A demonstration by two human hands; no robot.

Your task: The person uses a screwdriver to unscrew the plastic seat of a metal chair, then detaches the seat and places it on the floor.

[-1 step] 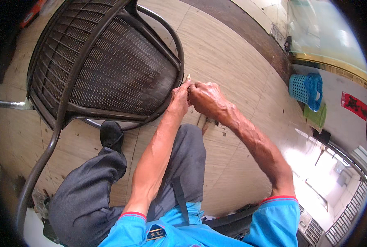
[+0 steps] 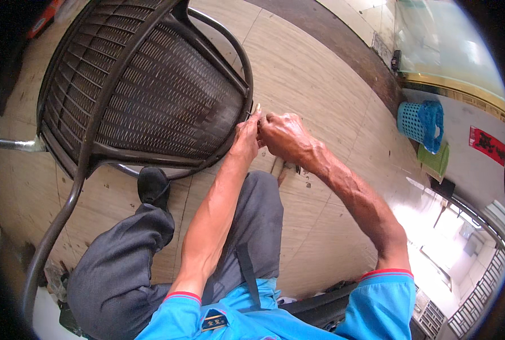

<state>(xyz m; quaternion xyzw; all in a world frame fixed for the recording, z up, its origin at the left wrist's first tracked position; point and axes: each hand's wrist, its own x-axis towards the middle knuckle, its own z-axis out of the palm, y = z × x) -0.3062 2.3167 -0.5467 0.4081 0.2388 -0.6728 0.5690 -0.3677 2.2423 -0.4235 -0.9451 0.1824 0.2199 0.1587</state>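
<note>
A dark brown woven chair [image 2: 167, 90] with curved tubular arms and metal legs stands at the upper left. Just off the rounded front edge of its seat, both my hands meet. My left hand [image 2: 245, 137] is closed, its thumb pointing up and away from me. Against it, my right hand [image 2: 285, 135] is bunched in a tight grip, knuckles upward. Whatever lies between the fingers is small and hidden, so I cannot make out what it is.
Beyond my knee, a pale stick-like piece [image 2: 279, 169] with dark bits lies on the tiled floor [image 2: 315, 226]. At the right are a blue perforated basket [image 2: 409, 120] with a blue bag, a green basket [image 2: 434, 161] and a red sign [image 2: 487, 145]. My black shoe [image 2: 153, 184] is beside the chair.
My right elbow and sleeve have shifted slightly outward to the right. Both hands stay together at the same spot, and the chair has not moved.
</note>
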